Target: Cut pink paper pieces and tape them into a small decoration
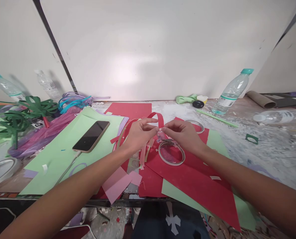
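Near the middle of the table, my left hand [141, 133] and my right hand [184, 132] meet with their fingertips almost touching. Both pinch a red paper strip [157, 116], which arches up in a loop between them. Just below the fingertips lies a roll of clear tape [172, 163], on top of red paper sheets [195, 179]. Pink paper strips [143, 156] hang or lie below my left hand. A second tape ring [200, 125] rests behind my right hand.
A phone [91, 136] with a cable lies on green sheets [50, 166] at left. Green paper flowers [38, 108] stand behind on the left. Plastic bottles [231, 94] stand at both sides. A white tape roll [3, 171] sits at the left edge, a cardboard tube [261, 99] at right.
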`<action>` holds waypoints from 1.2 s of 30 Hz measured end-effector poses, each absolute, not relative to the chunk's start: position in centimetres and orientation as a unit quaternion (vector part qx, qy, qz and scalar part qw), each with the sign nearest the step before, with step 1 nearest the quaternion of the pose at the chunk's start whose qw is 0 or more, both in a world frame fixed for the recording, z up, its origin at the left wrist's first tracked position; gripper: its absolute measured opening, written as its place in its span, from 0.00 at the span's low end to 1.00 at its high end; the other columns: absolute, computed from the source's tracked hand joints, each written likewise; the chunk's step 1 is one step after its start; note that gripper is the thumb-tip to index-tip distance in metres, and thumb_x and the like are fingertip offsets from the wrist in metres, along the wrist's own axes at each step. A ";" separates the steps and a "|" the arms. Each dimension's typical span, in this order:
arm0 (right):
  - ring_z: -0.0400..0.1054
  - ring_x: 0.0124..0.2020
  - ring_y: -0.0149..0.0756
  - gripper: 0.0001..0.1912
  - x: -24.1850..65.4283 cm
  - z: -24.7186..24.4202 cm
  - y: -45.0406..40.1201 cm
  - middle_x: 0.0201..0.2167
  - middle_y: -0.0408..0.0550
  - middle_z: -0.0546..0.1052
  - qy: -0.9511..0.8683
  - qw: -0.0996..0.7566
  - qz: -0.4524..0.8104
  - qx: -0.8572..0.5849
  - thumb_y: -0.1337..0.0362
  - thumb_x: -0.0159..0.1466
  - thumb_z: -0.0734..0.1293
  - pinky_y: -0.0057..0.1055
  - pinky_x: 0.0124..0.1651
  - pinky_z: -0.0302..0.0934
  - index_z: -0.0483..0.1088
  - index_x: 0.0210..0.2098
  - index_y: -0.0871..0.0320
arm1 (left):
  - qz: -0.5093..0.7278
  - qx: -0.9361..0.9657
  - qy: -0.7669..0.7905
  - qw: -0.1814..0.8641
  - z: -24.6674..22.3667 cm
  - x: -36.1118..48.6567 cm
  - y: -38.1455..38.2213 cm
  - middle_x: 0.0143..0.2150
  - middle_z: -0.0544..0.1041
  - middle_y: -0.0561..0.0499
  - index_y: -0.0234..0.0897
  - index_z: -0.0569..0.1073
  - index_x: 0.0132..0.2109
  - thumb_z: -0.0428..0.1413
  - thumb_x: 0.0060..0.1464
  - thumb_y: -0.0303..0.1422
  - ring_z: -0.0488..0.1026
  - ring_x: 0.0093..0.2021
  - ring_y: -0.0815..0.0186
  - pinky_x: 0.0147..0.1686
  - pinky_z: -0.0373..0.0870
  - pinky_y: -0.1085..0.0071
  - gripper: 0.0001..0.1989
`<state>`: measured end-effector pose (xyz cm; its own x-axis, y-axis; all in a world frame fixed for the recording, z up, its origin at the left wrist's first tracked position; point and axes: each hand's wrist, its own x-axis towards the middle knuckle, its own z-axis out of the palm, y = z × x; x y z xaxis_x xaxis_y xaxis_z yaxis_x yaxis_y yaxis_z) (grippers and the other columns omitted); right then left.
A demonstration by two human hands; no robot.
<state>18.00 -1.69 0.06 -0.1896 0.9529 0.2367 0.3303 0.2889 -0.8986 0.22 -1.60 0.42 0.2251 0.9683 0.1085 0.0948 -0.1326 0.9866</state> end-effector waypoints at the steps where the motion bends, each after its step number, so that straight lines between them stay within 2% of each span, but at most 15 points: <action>1: 0.62 0.22 0.28 0.11 18.0 0.0 -1.7 0.23 0.44 0.73 -0.683 0.425 0.359 -0.474 0.57 0.58 0.67 0.27 0.23 0.56 0.73 0.28 0.59 | 0.439 0.618 0.435 0.486 0.5 0.2 -1.7 0.35 0.78 0.49 0.37 0.71 0.49 0.60 0.49 0.38 0.74 0.31 0.67 0.32 0.71 0.70 0.20; 4: 0.62 0.22 0.29 0.09 18.0 -0.1 -1.6 0.22 0.44 0.73 -0.701 0.410 0.349 -0.468 0.60 0.58 0.66 0.27 0.23 0.56 0.73 0.28 0.59 | 0.425 0.664 0.423 0.448 0.7 0.2 -1.7 0.32 0.76 0.50 0.36 0.73 0.38 0.58 0.51 0.40 0.71 0.27 0.69 0.27 0.67 0.73 0.12; 6: 0.63 0.23 0.29 0.08 18.0 -0.2 -1.6 0.24 0.44 0.74 -0.708 0.410 0.347 -0.458 0.61 0.59 0.65 0.26 0.24 0.57 0.73 0.30 0.58 | 0.443 0.677 0.417 0.414 0.6 0.1 -1.4 0.28 0.72 0.52 0.35 0.71 0.32 0.56 0.52 0.39 0.68 0.26 0.71 0.26 0.64 0.75 0.11; 11: 0.66 0.26 0.30 0.09 18.4 -0.5 -1.2 0.29 0.44 0.75 -0.722 0.397 0.325 -0.465 0.60 0.60 0.63 0.27 0.26 0.59 0.72 0.36 0.56 | 0.547 0.624 0.417 0.372 0.2 -1.1 0.9 0.19 0.62 0.58 0.37 0.57 0.26 0.53 0.49 0.29 0.61 0.21 0.74 0.23 0.58 0.76 0.10; 13: 0.67 0.26 0.31 0.09 18.5 -0.7 -1.0 0.28 0.45 0.75 -0.731 0.382 0.306 -0.476 0.60 0.60 0.63 0.28 0.27 0.60 0.72 0.35 0.57 | 0.556 0.613 0.425 0.367 0.3 -2.1 2.0 0.19 0.62 0.59 0.38 0.56 0.28 0.49 0.46 0.25 0.60 0.19 0.73 0.22 0.57 0.75 0.07; 16: 0.67 0.26 0.32 0.09 18.6 -0.9 -0.7 0.28 0.44 0.76 -0.745 0.359 0.281 -0.486 0.60 0.60 0.63 0.30 0.30 0.61 0.72 0.36 0.56 | 0.513 0.615 0.498 0.332 0.9 -4.2 3.2 0.17 0.62 0.59 0.39 0.59 0.35 0.48 0.44 0.26 0.58 0.17 0.71 0.21 0.55 0.74 0.08; 19: 0.68 0.27 0.32 0.09 18.7 -1.1 -0.5 0.28 0.43 0.77 -0.756 0.343 0.268 -0.489 0.61 0.60 0.62 0.31 0.33 0.61 0.72 0.37 0.56 | 0.405 0.667 0.591 0.204 1.4 -7.5 3.5 0.19 0.63 0.58 0.39 0.62 0.44 0.48 0.46 0.30 0.61 0.19 0.68 0.21 0.55 0.72 0.15; 21: 0.68 0.28 0.32 0.09 18.8 -1.2 -0.5 0.28 0.43 0.77 -0.761 0.337 0.267 -0.486 0.61 0.60 0.62 0.30 0.33 0.61 0.72 0.37 0.56 | 0.254 0.720 0.632 0.132 1.7 -10.0 3.1 0.24 0.70 0.53 0.39 0.65 0.45 0.49 0.48 0.35 0.67 0.23 0.64 0.24 0.58 0.70 0.15; 24: 0.67 0.26 0.31 0.09 18.8 -1.2 -0.3 0.27 0.43 0.77 -0.766 0.330 0.266 -0.483 0.62 0.59 0.62 0.29 0.31 0.60 0.72 0.36 0.56 | 0.066 0.749 0.654 0.080 2.3 -12.5 1.9 0.40 0.76 0.47 0.41 0.68 0.50 0.50 0.48 0.41 0.73 0.36 0.55 0.33 0.63 0.66 0.21; 26: 0.67 0.25 0.31 0.09 18.9 -1.1 -0.2 0.26 0.43 0.76 -0.767 0.327 0.255 -0.489 0.62 0.59 0.62 0.28 0.28 0.60 0.72 0.36 0.56 | 0.079 0.730 0.678 0.000 2.8 -12.6 0.6 0.48 0.74 0.44 0.40 0.65 0.55 0.50 0.49 0.39 0.72 0.42 0.53 0.35 0.63 0.65 0.24; 29: 0.67 0.25 0.32 0.09 19.0 -1.1 0.1 0.26 0.44 0.76 -0.765 0.323 0.239 -0.503 0.63 0.58 0.62 0.28 0.27 0.59 0.72 0.36 0.56 | 0.181 0.749 0.634 -0.072 3.2 -10.3 -1.7 0.47 0.74 0.46 0.41 0.67 0.51 0.45 0.54 0.34 0.73 0.41 0.57 0.35 0.64 0.66 0.18; 32: 0.67 0.26 0.33 0.09 19.3 -1.1 0.3 0.26 0.44 0.76 -0.767 0.313 0.233 -0.509 0.63 0.59 0.61 0.28 0.27 0.59 0.72 0.35 0.56 | 0.173 0.819 0.541 -0.076 2.6 -6.9 -3.3 0.45 0.75 0.47 0.42 0.70 0.47 0.44 0.57 0.36 0.72 0.43 0.57 0.37 0.64 0.67 0.14; 34: 0.67 0.25 0.33 0.09 19.4 -1.1 0.4 0.25 0.44 0.76 -0.769 0.308 0.227 -0.511 0.63 0.59 0.61 0.29 0.27 0.59 0.72 0.35 0.55 | 0.137 0.833 0.535 -0.047 1.7 -5.2 -3.5 0.40 0.76 0.45 0.42 0.66 0.54 0.45 0.58 0.41 0.72 0.41 0.54 0.33 0.63 0.67 0.19; 36: 0.67 0.25 0.33 0.09 19.5 -0.9 0.4 0.25 0.44 0.76 -0.770 0.304 0.227 -0.513 0.62 0.59 0.61 0.29 0.27 0.59 0.72 0.35 0.56 | 0.101 0.838 0.537 -0.018 0.8 -4.3 -3.0 0.35 0.76 0.44 0.41 0.61 0.59 0.45 0.58 0.41 0.72 0.37 0.53 0.30 0.61 0.67 0.23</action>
